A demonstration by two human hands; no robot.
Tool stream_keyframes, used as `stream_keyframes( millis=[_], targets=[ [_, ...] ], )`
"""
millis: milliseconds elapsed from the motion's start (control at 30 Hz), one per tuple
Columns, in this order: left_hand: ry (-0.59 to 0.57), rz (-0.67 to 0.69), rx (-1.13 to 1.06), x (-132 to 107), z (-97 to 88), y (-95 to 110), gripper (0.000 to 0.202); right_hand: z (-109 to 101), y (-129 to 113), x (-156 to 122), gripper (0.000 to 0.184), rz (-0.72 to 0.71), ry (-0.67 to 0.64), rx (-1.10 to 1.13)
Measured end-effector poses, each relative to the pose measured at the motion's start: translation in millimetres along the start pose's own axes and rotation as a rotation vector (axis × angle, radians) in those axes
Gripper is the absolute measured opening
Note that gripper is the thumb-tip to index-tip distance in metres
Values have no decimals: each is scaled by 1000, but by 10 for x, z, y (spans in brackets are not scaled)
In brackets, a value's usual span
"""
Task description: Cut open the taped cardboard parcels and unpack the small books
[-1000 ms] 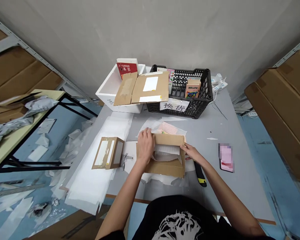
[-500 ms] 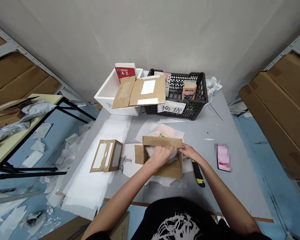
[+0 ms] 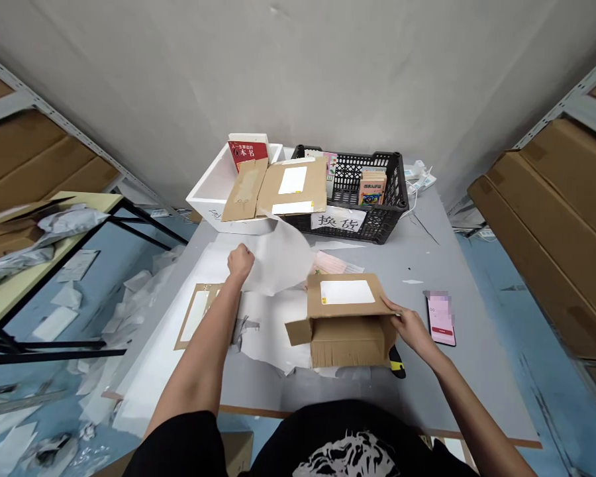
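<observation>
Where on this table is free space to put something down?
Bare table lies between the black crate and the phone, and from the phone to the right edge. The left side is crowded: foam sheets, a small box, and the left hand holding a sheet.

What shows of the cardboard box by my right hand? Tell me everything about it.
The cardboard box is plain brown corrugated board, resting on white paper on the grey table. Its upper face carries a blank white label. One end flap hangs open at the left. The right hand grips its right end. A black-and-yellow knife pokes out by its near right corner. The left hand is off it, holding a thin white sheet.
</observation>
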State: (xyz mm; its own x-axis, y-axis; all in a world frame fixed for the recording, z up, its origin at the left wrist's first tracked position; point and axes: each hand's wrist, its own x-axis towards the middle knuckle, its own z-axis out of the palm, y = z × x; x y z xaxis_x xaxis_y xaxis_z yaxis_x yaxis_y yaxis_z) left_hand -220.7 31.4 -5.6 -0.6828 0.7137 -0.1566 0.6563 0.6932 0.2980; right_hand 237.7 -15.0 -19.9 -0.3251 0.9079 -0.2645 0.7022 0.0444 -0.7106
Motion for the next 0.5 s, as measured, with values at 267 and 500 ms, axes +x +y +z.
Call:
stream_keyframes(
  millis=[267,500],
  targets=[
    [-260,-52,-183,-135,547,121,21,333,278,-666,48,-135,361,185],
    [-332,-58,-384,-348,427,204,42,618,349,-946,44,-111,462,148]
  ],
)
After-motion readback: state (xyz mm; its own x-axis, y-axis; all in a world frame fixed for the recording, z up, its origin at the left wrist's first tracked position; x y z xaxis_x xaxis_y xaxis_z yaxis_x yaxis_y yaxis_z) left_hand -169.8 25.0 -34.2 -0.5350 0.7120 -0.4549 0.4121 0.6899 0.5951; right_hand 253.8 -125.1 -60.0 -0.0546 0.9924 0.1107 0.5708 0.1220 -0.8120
